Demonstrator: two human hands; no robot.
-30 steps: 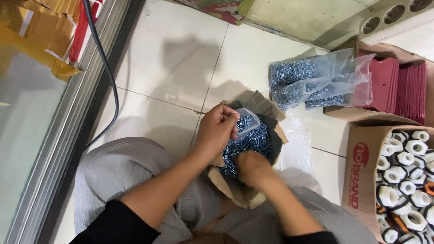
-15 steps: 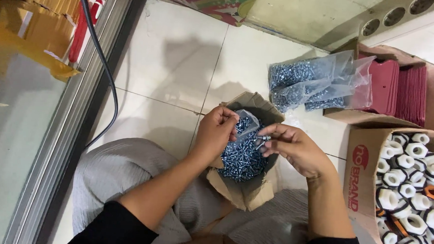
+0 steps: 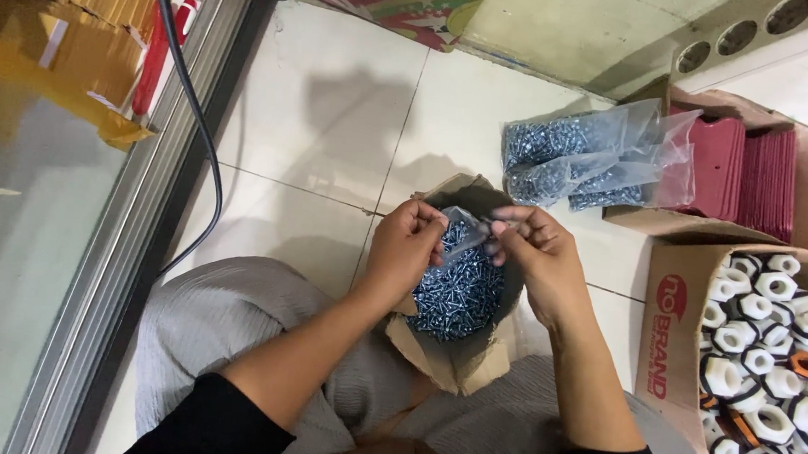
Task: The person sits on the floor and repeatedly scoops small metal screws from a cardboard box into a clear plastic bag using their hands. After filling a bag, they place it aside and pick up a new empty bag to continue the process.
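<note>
You sit on a pale tiled floor (image 3: 327,112) with an open cardboard box (image 3: 457,354) of silvery screws (image 3: 456,294) between your knees. Your left hand (image 3: 403,245) pinches the rim of a small clear bag (image 3: 459,232) above the screws. Your right hand (image 3: 532,252) closes its fingertips on a few screws at the bag's mouth. Filled screw bags (image 3: 592,159) lie farther out; a carton of white fittings (image 3: 766,347) stands at your right.

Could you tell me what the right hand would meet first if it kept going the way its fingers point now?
Probably the small clear bag that the left hand pinches: the right hand points left at its mouth, though depth is unclear.
</note>
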